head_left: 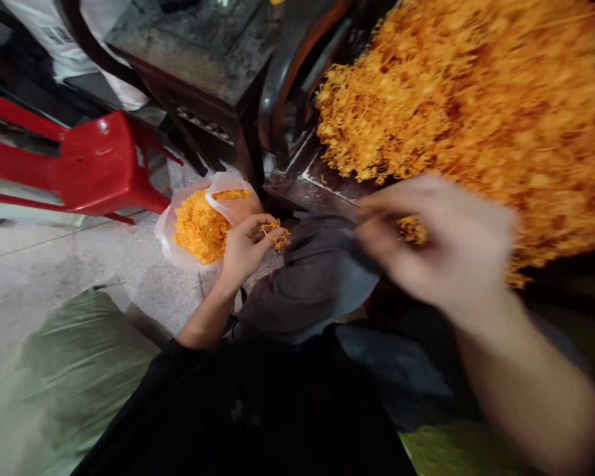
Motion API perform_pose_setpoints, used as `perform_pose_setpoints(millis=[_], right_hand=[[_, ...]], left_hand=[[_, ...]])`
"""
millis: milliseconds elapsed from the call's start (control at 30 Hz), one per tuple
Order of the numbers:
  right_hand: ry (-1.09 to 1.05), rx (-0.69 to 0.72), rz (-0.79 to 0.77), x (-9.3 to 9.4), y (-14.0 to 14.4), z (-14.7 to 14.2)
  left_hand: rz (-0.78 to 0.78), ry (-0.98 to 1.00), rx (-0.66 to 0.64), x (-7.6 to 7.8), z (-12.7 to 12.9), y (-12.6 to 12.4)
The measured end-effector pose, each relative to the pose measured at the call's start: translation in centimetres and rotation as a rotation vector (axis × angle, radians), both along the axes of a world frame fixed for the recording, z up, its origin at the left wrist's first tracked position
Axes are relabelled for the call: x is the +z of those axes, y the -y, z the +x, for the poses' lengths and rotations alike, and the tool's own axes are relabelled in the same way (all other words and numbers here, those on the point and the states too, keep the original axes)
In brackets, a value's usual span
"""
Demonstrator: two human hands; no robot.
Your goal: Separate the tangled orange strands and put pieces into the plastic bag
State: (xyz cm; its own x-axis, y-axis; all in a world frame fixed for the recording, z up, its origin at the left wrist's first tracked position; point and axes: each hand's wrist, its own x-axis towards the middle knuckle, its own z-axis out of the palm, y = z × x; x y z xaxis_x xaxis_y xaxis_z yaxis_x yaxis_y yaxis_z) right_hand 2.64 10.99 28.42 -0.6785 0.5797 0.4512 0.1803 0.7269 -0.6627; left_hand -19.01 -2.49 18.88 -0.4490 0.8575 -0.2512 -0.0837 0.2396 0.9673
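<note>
My left hand (248, 248) pinches a small tuft of orange strands (276, 234) just above my lap, beside a clear plastic bag (217, 186) on the floor filled with the same orange stuff. My right hand (436, 244), blurred by motion, is closed on a small bunch of orange strands (412, 229) at the lower edge of a big heap of orange strands (476, 112) piled on a dark table (307, 182). A grey cloth (317, 277) lies across my lap between both hands.
A red plastic stool (94, 165) stands at the left on the pale floor. A dark wooden table (198, 46) and curved chair frame (282, 86) sit behind the bag. A green sack (84, 370) lies at lower left.
</note>
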Motion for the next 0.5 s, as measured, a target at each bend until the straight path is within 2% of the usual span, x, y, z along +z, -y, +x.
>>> perform_pose_setpoints(millis=[67,167,233,333,400,500], right_hand=[[0.133,0.098,0.063,-0.2,2.0,-1.3],[0.135,0.008,-0.071,-0.6,4.0,-2.2],[0.025,-0.054,-0.164,-0.5,4.3,-1.4],[-0.166,-0.112,-0.292,-0.2,4.2,0.9],[-0.264,-0.202,-0.483,-0.3,4.2,2.2],[-0.441,-0.355,-0.861,-0.9,4.3,3.4]], left_hand=[[0.086,-0.043,0.010,2.2,1.7,-0.9],[0.165,-0.089,-0.009,5.0,3.7,-1.8],[0.173,0.009,-0.081,6.0,4.5,-2.2],[0.150,0.279,-0.249,6.5,5.3,-3.0],[0.128,0.425,-0.339,6.7,5.9,-3.5],[0.088,0.511,-0.405,7.2,7.0,-4.1]])
